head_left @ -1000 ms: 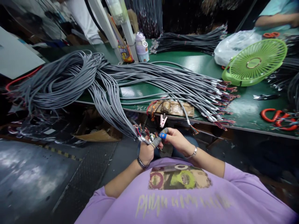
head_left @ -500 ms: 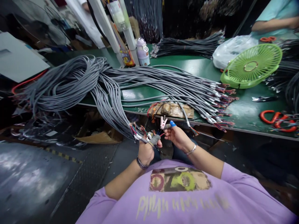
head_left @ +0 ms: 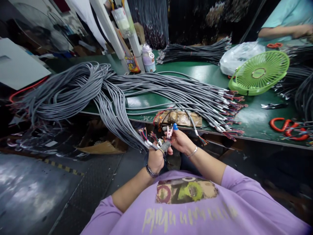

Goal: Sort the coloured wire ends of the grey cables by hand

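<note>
Just this side of the brown, tape-wrapped block (head_left: 181, 118) at the near edge of the green-topped table (head_left: 205, 68), L hand (head_left: 156, 159) has its fingers clamped on a bundle of round, grey-jacketed cables (head_left: 116, 112), close to their ends; thin multicoloured wires (head_left: 143, 133) poke out by the grip. Bundle runs up & L of the block to a big grey coil (head_left: 70, 86). R hand (head_left: 182, 141), thumb in a blue wrap (head_left: 175, 126), is nearer the block, fingers apart either side of a small pink plastic clip (head_left: 169, 133); can't tell if they're pressing it.

Behind block & to its R: loose spread of grey cables w/ white-sleeved ends (head_left: 195, 94). Farther R of block: round green plastic fan (head_left: 259, 73) & orange-looped handles (head_left: 298, 138), w/ small black-handled snips (head_left: 274, 106) btwn. Behind block, to L: lilac-and-blue bottle (head_left: 148, 60).
</note>
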Action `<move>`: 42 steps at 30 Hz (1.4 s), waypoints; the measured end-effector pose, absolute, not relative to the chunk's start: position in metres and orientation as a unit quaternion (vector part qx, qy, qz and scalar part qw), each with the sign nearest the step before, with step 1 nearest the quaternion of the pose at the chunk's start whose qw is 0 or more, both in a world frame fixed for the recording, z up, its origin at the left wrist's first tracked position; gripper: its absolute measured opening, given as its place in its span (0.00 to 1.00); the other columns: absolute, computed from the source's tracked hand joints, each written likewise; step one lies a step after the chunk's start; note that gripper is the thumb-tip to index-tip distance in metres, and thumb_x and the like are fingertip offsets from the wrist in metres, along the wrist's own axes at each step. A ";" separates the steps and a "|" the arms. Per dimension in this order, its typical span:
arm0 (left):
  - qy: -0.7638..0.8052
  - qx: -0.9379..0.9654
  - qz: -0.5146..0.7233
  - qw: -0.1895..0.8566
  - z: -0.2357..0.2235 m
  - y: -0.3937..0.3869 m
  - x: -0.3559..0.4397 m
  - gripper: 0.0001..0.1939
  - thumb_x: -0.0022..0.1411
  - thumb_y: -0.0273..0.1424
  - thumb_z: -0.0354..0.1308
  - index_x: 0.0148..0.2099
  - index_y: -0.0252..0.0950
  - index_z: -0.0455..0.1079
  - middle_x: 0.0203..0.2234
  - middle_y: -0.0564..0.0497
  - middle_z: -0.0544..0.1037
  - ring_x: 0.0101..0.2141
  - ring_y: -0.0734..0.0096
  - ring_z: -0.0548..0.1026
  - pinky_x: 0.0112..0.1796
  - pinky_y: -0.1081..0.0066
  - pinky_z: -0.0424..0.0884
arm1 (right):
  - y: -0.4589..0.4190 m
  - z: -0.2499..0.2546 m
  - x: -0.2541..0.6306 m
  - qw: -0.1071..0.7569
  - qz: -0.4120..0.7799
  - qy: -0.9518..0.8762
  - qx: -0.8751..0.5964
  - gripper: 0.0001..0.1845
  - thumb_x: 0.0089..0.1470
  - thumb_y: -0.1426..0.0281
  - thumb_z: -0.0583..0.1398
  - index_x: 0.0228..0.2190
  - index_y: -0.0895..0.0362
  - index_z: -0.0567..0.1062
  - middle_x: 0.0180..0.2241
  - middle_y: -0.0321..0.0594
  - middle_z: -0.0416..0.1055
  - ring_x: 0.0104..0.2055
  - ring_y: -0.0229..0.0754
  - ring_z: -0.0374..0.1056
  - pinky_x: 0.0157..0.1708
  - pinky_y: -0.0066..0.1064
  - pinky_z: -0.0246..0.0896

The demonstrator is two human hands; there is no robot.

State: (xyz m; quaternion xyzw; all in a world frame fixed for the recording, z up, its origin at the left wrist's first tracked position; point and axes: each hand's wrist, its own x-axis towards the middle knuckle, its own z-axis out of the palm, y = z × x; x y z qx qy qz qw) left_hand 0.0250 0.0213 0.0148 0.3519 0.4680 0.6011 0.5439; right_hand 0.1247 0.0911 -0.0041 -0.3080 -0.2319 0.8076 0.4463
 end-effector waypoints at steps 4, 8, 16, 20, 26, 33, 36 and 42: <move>0.475 0.353 0.597 0.541 0.012 0.023 0.027 0.11 0.50 0.32 0.64 0.21 0.34 0.67 0.14 0.55 0.71 0.18 0.74 0.72 0.22 0.74 0.70 | 0.093 -0.001 0.120 0.453 0.819 -0.183 -0.302 0.25 0.44 0.47 0.62 0.24 0.58 0.72 0.21 0.37 0.68 0.23 0.36 0.61 0.23 0.28 0.59; 0.472 0.351 0.598 0.544 0.012 0.021 0.026 0.11 0.50 0.31 0.64 0.21 0.34 0.67 0.13 0.55 0.71 0.17 0.75 0.71 0.22 0.74 0.70 | 0.090 -0.002 0.121 0.454 0.822 -0.173 -0.296 0.26 0.46 0.46 0.60 0.27 0.58 0.73 0.23 0.37 0.70 0.23 0.35 0.61 0.24 0.28 0.59; 0.465 0.344 0.613 0.539 0.012 0.009 0.020 0.09 0.52 0.32 0.63 0.25 0.33 0.70 0.15 0.55 0.73 0.19 0.75 0.71 0.24 0.74 0.70 | 0.085 0.003 0.137 0.403 0.852 -0.194 -0.272 0.23 0.54 0.51 0.56 0.32 0.59 0.74 0.26 0.38 0.72 0.25 0.34 0.64 0.26 0.27 0.61; 0.464 0.317 0.631 0.535 0.013 0.012 0.021 0.09 0.52 0.32 0.63 0.25 0.33 0.70 0.14 0.55 0.72 0.17 0.76 0.70 0.22 0.75 0.69 | 0.086 0.003 0.136 0.424 0.828 -0.224 -0.289 0.13 0.52 0.59 0.61 0.30 0.58 0.74 0.24 0.36 0.71 0.25 0.33 0.64 0.26 0.26 0.62; 0.474 0.325 0.630 0.522 0.013 0.016 0.024 0.11 0.52 0.32 0.63 0.22 0.33 0.69 0.14 0.54 0.72 0.18 0.76 0.70 0.22 0.75 0.68 | 0.083 -0.004 0.130 0.488 0.771 -0.260 -0.315 0.21 0.51 0.52 0.59 0.27 0.59 0.74 0.23 0.36 0.70 0.24 0.33 0.63 0.25 0.26 0.61; 0.485 0.329 0.619 0.522 0.012 0.018 0.026 0.11 0.51 0.34 0.62 0.23 0.33 0.69 0.14 0.55 0.72 0.18 0.75 0.71 0.23 0.74 0.69 | 0.089 -0.008 0.123 0.439 0.823 -0.229 -0.280 0.25 0.50 0.46 0.57 0.28 0.58 0.74 0.23 0.38 0.71 0.23 0.36 0.63 0.25 0.29 0.63; 0.484 0.332 0.621 0.518 0.009 0.019 0.026 0.11 0.52 0.33 0.62 0.23 0.33 0.69 0.14 0.55 0.72 0.18 0.75 0.71 0.23 0.74 0.70 | 0.091 -0.006 0.120 0.457 0.825 -0.180 -0.280 0.22 0.50 0.49 0.59 0.27 0.57 0.73 0.23 0.37 0.72 0.23 0.35 0.64 0.25 0.28 0.63; 0.495 0.330 0.614 0.519 0.006 0.019 0.026 0.11 0.51 0.33 0.63 0.23 0.34 0.69 0.14 0.55 0.72 0.17 0.76 0.71 0.23 0.75 0.70 | 0.089 -0.003 0.117 0.466 0.827 -0.151 -0.276 0.20 0.50 0.51 0.61 0.27 0.57 0.73 0.24 0.35 0.72 0.23 0.33 0.64 0.24 0.25 0.61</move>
